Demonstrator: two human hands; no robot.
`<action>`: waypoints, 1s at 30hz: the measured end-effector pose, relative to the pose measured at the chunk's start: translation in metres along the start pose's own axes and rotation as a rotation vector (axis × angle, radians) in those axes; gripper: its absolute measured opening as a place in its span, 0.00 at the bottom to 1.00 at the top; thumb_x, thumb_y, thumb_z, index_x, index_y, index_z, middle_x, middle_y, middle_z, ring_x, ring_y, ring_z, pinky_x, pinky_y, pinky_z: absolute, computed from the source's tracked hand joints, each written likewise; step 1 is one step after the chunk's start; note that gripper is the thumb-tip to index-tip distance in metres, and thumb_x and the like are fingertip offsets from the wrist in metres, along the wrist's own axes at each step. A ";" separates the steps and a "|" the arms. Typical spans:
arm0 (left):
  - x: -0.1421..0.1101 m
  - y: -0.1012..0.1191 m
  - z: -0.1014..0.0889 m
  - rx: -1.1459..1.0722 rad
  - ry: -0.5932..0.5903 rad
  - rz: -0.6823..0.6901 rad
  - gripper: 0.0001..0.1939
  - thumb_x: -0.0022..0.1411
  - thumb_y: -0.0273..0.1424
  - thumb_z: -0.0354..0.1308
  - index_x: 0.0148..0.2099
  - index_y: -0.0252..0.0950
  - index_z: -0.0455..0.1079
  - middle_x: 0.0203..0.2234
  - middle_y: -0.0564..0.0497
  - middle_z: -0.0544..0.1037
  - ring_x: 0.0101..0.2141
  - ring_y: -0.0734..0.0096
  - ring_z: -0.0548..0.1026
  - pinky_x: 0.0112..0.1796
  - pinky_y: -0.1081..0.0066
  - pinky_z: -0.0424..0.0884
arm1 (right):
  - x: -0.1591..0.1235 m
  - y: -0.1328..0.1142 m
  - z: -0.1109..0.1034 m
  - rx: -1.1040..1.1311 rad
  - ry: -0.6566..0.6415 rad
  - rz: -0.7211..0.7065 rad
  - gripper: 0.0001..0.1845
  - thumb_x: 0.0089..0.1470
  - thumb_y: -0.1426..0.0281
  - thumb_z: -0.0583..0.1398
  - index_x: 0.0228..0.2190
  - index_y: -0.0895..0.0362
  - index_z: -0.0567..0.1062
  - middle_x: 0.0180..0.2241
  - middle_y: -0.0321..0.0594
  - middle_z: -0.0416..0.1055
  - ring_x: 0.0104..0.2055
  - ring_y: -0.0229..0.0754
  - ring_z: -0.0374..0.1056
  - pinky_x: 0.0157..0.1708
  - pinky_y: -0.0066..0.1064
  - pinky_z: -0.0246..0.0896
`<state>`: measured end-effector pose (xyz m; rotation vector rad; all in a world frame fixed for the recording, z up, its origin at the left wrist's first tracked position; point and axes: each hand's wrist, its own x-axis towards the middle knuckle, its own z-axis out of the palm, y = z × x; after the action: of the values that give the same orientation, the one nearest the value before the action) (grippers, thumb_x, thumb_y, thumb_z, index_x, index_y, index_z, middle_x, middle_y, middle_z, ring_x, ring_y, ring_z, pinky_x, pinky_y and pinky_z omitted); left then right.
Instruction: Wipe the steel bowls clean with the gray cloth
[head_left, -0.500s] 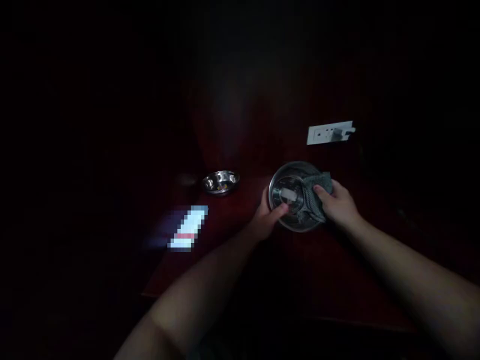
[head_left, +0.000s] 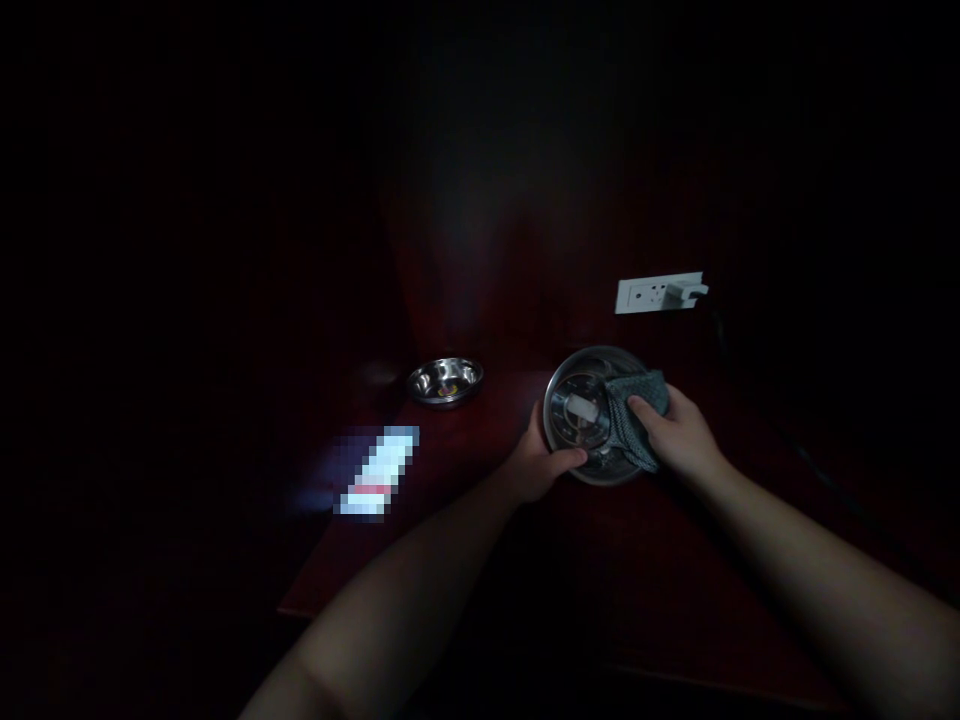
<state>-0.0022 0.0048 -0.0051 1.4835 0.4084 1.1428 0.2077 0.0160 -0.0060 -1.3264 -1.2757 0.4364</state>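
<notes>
A shiny metal bowl (head_left: 564, 385) is tilted with its inside toward me, and a whitish patch shows at its bottom. My left hand (head_left: 541, 462) grips its left rim, thumb inside and fingers behind the wall. At the right rim, my right hand (head_left: 679, 428) is closed on a grey-green cloth (head_left: 634, 410), which drapes over the rim and into the bowl. The fingers of that hand are partly hidden behind cloth and bowl. I cannot tell whether the bowl touches the table.
A smaller metal bowl (head_left: 445, 383) with a coloured spot inside stands on the dark red table (head_left: 495, 420), left of my hands. Nearer me lies a bright pixelated rectangle (head_left: 381, 470). Behind, a white wall socket (head_left: 658, 292) holds a plug with a cable. Surroundings are very dark.
The whole view has shifted, so everything sits slightly lower. Both hands keep their hold on the bowl and the cloth, with little other movement visible.
</notes>
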 end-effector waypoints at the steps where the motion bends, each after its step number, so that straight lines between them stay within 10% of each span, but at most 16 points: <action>1: 0.000 0.000 -0.001 -0.001 -0.009 -0.001 0.44 0.44 0.26 0.65 0.62 0.37 0.49 0.55 0.40 0.65 0.56 0.51 0.62 0.55 0.52 0.56 | 0.000 0.000 0.000 -0.006 0.003 -0.001 0.17 0.49 0.60 0.59 0.39 0.57 0.73 0.36 0.45 0.75 0.37 0.48 0.72 0.37 0.40 0.67; 30: -0.004 0.006 0.000 -0.200 -0.015 -0.205 0.35 0.48 0.32 0.64 0.58 0.35 0.59 0.51 0.41 0.71 0.52 0.50 0.68 0.50 0.55 0.63 | 0.002 -0.004 -0.002 -0.012 -0.155 0.030 0.12 0.49 0.62 0.59 0.35 0.56 0.70 0.32 0.41 0.75 0.31 0.43 0.72 0.32 0.34 0.68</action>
<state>-0.0059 -0.0001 -0.0013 1.2448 0.4136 0.9793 0.2085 0.0155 -0.0007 -1.3435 -1.3898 0.5624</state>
